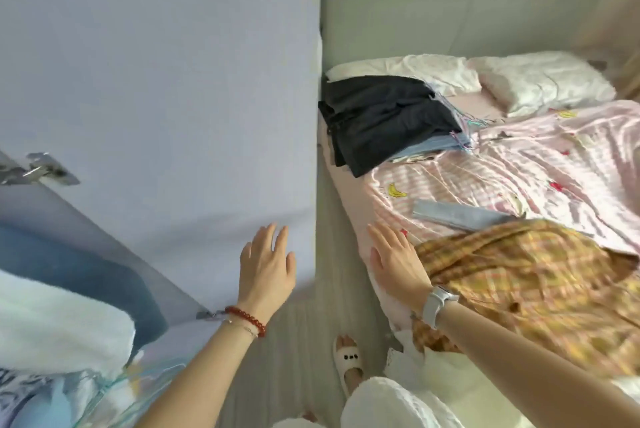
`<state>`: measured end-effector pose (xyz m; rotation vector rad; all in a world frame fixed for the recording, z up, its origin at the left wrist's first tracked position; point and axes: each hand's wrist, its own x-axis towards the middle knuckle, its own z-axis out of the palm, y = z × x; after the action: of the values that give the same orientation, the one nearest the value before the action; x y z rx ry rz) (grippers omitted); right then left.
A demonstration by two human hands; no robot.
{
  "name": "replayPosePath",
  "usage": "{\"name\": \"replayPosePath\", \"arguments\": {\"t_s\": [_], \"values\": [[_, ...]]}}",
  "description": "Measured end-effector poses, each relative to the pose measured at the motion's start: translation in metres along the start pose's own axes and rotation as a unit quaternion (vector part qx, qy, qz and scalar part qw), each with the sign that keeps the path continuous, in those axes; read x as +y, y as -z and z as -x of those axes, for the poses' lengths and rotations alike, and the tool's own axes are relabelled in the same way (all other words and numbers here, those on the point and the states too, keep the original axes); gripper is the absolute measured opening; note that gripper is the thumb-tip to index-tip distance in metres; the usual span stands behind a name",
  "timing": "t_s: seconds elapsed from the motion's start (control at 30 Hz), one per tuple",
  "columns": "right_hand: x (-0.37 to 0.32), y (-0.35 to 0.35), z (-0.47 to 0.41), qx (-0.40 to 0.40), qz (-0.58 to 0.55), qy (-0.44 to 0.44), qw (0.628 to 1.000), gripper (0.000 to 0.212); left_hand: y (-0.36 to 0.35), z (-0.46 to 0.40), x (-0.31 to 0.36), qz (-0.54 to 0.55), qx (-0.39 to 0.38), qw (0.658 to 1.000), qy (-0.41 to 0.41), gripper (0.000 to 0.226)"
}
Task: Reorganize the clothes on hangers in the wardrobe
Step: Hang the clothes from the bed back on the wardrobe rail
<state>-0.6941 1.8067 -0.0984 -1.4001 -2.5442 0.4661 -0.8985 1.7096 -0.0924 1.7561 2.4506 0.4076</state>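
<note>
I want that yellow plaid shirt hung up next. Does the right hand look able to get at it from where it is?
Probably yes. The right hand is open just beside the yellow plaid shirt on the bed, its forearm already lying over the fabric, and nothing sits between the fingers and the shirt's near edge.

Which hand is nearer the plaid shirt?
Right. The right hand hovers at the plaid shirt's left edge on the bed; the left hand is across the floor gap, against the wardrobe door.

Yellow plaid shirt [526, 285] crumpled on the bed, dark folded garment [388, 119] near pillows — wardrobe door [156, 81] open
</note>
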Motion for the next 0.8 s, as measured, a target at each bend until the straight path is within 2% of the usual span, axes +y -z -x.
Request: {"name": "replayPosePath", "arguments": {"t_s": [0.13,0.23,0.4,0.57,0.8], "values": [[0.065,0.024,0.046,0.041,-0.017,-0.121,0.992,0.046,-0.026,-0.034,0.08,0.001,-0.04,0.99,-0.137,0.046],[0.111,0.033,0.08,0.062,-0.026,-0.212,0.975,0.045,-0.05,-0.052,0.143,0.027,-0.082,0.976,-0.202,0.046],[0.196,0.049,0.128,0.093,-0.047,-0.33,0.938,0.045,-0.098,-0.071,0.251,0.011,-0.157,0.939,-0.305,0.046],[0.311,0.073,0.157,0.118,-0.082,-0.44,0.886,0.046,-0.152,-0.091,0.374,-0.002,-0.236,0.907,-0.348,0.047],[0.484,0.091,0.174,0.137,-0.108,-0.545,0.82,0.044,-0.256,-0.129,0.53,-0.013,-0.321,0.869,-0.377,0.049]]}}
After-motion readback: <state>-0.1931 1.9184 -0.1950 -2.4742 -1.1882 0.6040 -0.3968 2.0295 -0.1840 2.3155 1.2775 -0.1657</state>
